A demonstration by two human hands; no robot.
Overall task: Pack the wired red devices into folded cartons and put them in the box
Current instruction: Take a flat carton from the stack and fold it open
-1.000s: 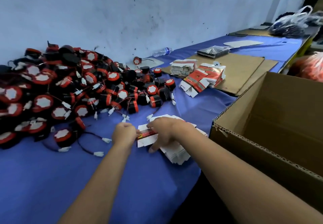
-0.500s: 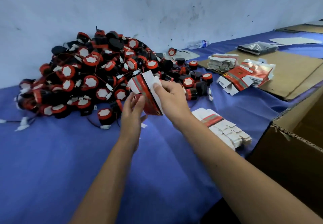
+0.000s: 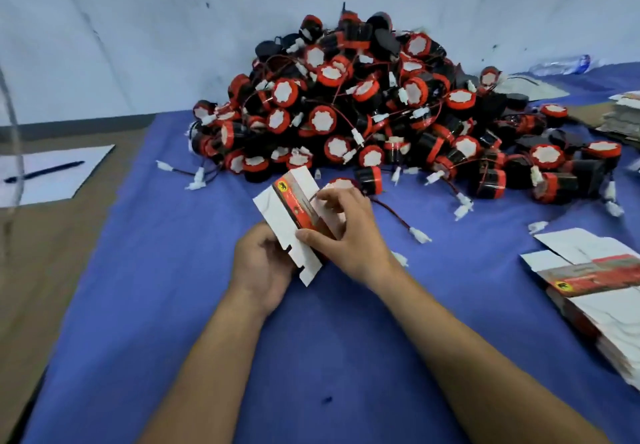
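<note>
1. The blue cloth [image 3: 166,270] covers the table, and I place everything else by the pile on it.
2. The pile of wired red devices [image 3: 398,114] is heaped against the wall, straight beyond my hands. Each one looks like a hard, compact puck with a thin lead and a white plug. I judge them light but prone to snagging, so I would take one by its body, not by the wire.
3. The stack of flat cartons [image 3: 595,291] lies to the right of the pile and nearer to me, well apart from my hands.
4. A sheet of paper [image 3: 52,177] with a pen [image 3: 43,171] on it sits far to the left of the pile, off the cloth.
5. My left hand [image 3: 263,267] is curled around the lower end of the carton [image 3: 298,215], cupping it from underneath.
6. My right hand [image 3: 349,232] pinches the carton's printed side, thumb low and fingertips higher up.
7. The carton is in the air just in front of the pile, tilted and only partly opened, with its white flaps loose. It is thin card: light, springy and easily creased. I judge the best hold is along the fold lines, squeezing gently to pop it square.
8. The box is not in view.
</note>
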